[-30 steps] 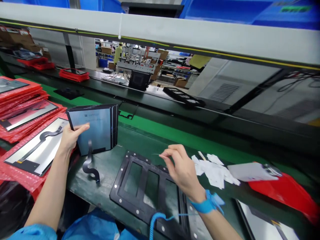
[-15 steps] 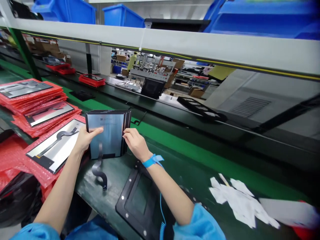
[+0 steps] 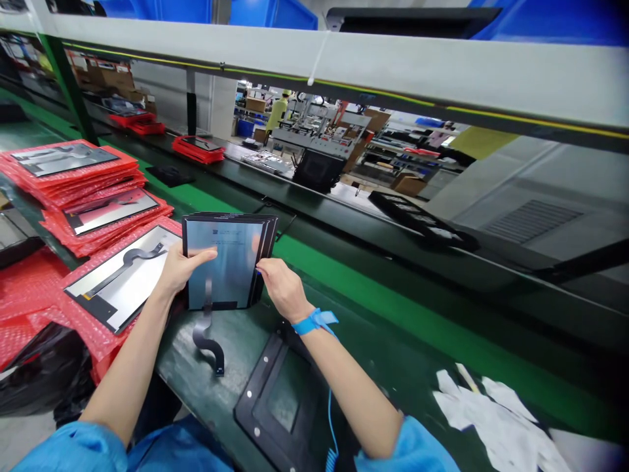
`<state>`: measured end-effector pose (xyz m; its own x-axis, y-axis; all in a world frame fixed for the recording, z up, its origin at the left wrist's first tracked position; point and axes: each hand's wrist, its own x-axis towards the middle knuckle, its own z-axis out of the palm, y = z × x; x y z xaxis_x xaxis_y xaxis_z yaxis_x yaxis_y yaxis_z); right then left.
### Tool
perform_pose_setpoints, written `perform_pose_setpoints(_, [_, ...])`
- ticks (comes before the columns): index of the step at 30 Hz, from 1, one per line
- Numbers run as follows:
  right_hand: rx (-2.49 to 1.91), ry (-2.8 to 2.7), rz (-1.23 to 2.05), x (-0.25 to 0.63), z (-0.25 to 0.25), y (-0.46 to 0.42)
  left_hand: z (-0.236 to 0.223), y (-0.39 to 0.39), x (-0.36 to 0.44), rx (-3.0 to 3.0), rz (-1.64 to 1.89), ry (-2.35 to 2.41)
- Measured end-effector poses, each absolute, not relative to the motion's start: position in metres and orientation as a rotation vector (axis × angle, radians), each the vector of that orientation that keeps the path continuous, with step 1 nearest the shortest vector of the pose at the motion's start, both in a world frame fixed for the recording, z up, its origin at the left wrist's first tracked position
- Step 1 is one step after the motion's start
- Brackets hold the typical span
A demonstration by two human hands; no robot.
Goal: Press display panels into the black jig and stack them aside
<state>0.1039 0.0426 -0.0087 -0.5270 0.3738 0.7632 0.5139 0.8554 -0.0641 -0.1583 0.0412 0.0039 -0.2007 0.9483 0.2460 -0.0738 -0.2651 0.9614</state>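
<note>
Several display panels (image 3: 226,259) stand upright together on the green bench, the front one facing me with a silvery back. My left hand (image 3: 181,265) grips their left edge, thumb lying across the front panel. A dark flat ribbon cable (image 3: 209,344) hangs from the lower part of that panel onto the bench. At the right edge, the fingers of my right hand (image 3: 282,282) are pinched together against the panels; whether they hold one edge or something thin I cannot make out. A blue strap (image 3: 314,321) circles my right wrist. Below lies a black frame fixture (image 3: 250,393).
Red bubble-wrap sleeves (image 3: 73,187) with more panels are stacked at the left, one panel (image 3: 128,275) lying on the nearest sleeve. White cloths (image 3: 491,419) lie at the lower right. A grey shelf beam (image 3: 344,62) crosses above, under blue bins (image 3: 275,13).
The view has shifted, so the scene sits further right. The panels now appear slightly more fanned out at the top and right edges. Both hands stay on them.
</note>
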Motion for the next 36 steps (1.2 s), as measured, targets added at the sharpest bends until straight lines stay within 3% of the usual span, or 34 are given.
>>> perform_pose_setpoints(11, [-0.745, -2.233, -0.059, 0.105, -0.001, 0.02, 0.006, 0.038, -0.155, 1.224, 1.626, 1.151])
perform_pose_setpoints(16, [-0.862, -2.199, 0.015, 0.162, 0.014, -0.07, 0.007, 0.037, -0.156, 1.237, 1.625, 1.153])
perform_pose_setpoints(21, [-1.301, -1.944, -0.1, 0.206, 0.031, -0.153, 0.008, 0.037, -0.156, 1.235, 1.641, 1.14])
perform_pose_setpoints(31, [-1.012, -2.09, -0.042, 0.093, 0.015, -0.003, 0.007, 0.037, -0.156, 1.236, 1.644, 1.128])
perform_pose_setpoints(36, [-0.97, -2.137, -0.125, 0.088, 0.012, 0.019, 0.003, 0.04, -0.158, 1.246, 1.634, 1.119])
